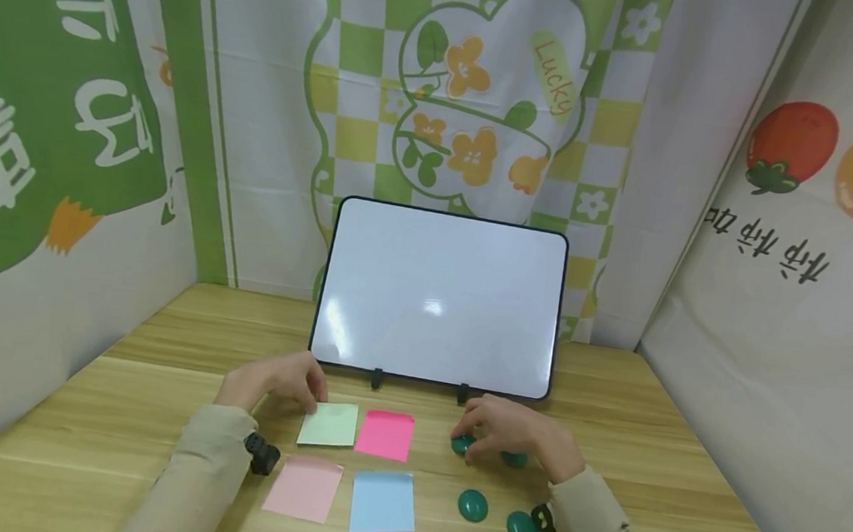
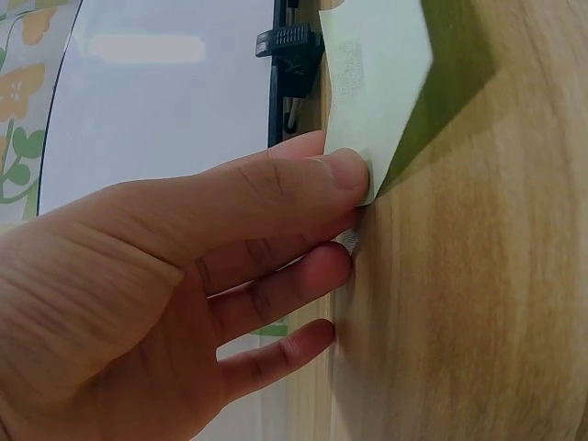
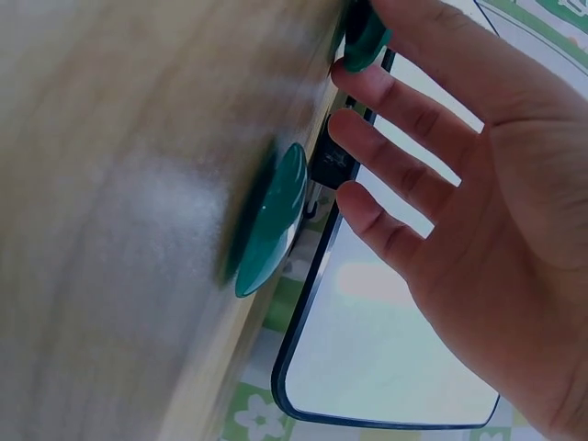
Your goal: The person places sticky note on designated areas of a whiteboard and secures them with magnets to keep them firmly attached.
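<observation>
whiteboard [image 1: 442,296] upright at the back of the wooden table [image 1: 82,431], four paper notes in front of it. my left hand [image 1: 278,380] pinches the corner of the green note [image 1: 329,424], lifting its edge off the wood, just beside the bright pink note [image 1: 385,435]. my right hand [image 1: 511,435] closes thumb and forefinger on a green magnet [image 1: 461,445]; a second magnet [image 3: 271,220] lies flat just beside it.

You face a light wood-grain bench [image 1: 122,409] boxed in by printed cloth.
Ahead hangs a green-and-yellow checked curtain with orange flowers [image 1: 469,102]; to your left a green-and-white banner [image 1: 46,127], to your right white fabric printed with a red tomato [image 1: 793,144].
</observation>
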Available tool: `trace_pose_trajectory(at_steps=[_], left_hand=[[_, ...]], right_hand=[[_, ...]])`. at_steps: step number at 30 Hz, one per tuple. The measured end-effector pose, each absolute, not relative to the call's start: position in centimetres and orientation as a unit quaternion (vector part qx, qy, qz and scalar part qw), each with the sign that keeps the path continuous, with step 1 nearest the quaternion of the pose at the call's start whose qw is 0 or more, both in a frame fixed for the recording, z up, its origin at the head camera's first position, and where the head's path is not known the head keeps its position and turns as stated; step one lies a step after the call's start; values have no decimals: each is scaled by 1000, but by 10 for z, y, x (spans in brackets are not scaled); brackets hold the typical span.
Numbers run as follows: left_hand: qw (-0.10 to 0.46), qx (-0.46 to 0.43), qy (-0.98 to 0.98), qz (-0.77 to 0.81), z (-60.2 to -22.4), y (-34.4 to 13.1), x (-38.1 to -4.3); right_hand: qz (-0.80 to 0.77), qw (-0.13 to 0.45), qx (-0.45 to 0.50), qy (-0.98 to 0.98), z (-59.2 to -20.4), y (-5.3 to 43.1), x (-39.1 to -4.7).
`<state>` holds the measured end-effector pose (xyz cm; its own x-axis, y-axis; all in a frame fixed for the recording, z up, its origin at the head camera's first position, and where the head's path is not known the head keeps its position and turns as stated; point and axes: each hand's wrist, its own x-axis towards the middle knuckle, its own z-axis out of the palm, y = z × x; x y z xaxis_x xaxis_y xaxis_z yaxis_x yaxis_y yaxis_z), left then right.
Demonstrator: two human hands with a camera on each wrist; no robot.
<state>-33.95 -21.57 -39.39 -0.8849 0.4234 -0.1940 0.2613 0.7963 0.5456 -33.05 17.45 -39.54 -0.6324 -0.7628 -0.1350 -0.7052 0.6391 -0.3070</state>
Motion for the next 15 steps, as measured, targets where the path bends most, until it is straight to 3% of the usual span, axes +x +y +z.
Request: trace_pose_trajectory(at_steps=[15], left_hand=[[150, 188, 934, 265, -393, -216, -339]], right_hand=[[-117, 124, -412, 895, -396, 174, -331]])
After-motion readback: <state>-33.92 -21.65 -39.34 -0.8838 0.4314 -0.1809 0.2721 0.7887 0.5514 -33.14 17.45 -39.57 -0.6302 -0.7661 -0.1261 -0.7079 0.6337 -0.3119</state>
